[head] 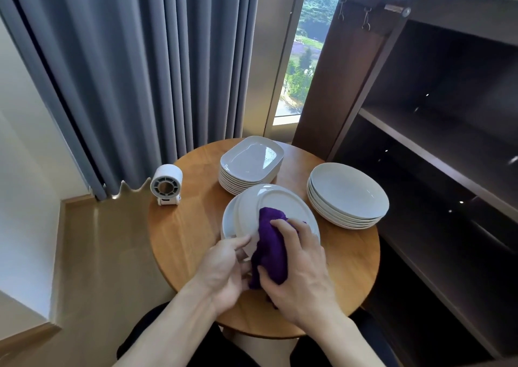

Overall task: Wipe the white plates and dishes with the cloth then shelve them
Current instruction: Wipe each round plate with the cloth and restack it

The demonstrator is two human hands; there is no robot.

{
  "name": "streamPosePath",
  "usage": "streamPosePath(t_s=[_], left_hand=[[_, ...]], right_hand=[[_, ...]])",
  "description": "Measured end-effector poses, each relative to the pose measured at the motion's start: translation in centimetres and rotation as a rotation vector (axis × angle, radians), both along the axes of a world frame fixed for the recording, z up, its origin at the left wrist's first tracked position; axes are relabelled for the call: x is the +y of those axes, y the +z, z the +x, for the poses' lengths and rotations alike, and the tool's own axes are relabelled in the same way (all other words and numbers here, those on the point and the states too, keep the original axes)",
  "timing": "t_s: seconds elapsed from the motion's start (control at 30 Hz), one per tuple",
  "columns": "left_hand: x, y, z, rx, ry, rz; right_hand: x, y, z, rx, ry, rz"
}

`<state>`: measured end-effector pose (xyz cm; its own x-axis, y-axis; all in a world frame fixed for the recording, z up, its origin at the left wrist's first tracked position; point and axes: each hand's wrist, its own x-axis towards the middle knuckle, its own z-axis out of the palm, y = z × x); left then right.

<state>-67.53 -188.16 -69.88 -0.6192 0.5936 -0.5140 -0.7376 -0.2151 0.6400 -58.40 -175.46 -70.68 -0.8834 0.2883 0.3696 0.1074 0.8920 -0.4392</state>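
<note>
- Plate [280, 201] in hand: a white round one, tilted up with its underside and foot ring facing the camera, held just above a second plate [228, 221] that lies on the round wooden table [179, 232].
- The left hand [224, 268] pinches the plate's near rim, thumb on top and fingers curled beneath.
- The right hand [302, 271] presses the purple cloth [270, 243] onto the underside, fingers spread over the wad and thumb tucked against its near side.
- Risk of slipping: only one rim pinch carries the plate. A hard push from the cloth could lever it out of that grip and drop it onto the second plate, chipping both.
- Risk of a missed patch: the cloth covers only the near part, so the far rim could go unwiped unless the plate is turned.
- Risk on the way to the shelf unit [420, 148]: the stack of round plates [347, 195] sits between hand and shelves, with the stack of rectangular dishes [249, 164] just behind. A low swing could clip either.
- The dangling cloth end could snag the table edge.
</note>
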Motion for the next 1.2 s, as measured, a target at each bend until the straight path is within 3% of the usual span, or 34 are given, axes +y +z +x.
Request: streamPosePath(t_s=[0.17,0.27,0.37,0.43,0.53,0.7,0.87,1.07,1.2], left_hand=[[0.2,-0.1,0.2,0.007,0.026,-0.026],[0.1,0.0,0.1,0.001,0.037,-0.032],[0.2,0.0,0.2,0.007,0.047,-0.043],[0.1,0.1,0.2,0.013,0.044,-0.051],[-0.1,0.3,0.1,0.033,0.021,-0.054],[-0.2,-0.3,-0.4,-0.009,0.029,-0.001],[0.0,0.1,-0.3,-0.111,0.103,0.126],[0.0,-0.8,-0.5,-0.031,0.07,0.039],[0.1,-0.9,-0.3,0.028,-0.014,0.026]], right_hand=[[2.6,-1.3,1.6,0.194,0.023,-0.295],[4.3,-1.6,1.2,0.289,-0.098,-0.466],[7.1,-0.4,-1.0,0.272,-0.287,-0.701],[8.4,0.6,-2.6,0.203,-0.355,-0.751],[7.5,2.6,-4.8,0.147,-0.315,-0.633],[0.9,5.5,-8.0,-0.003,0.094,-0.226],[-3.4,3.3,-6.5,-0.162,0.18,0.328],[-0.4,1.5,-1.0,-0.097,0.243,0.254],[2.6,0.7,1.5,-0.033,0.224,0.043]])
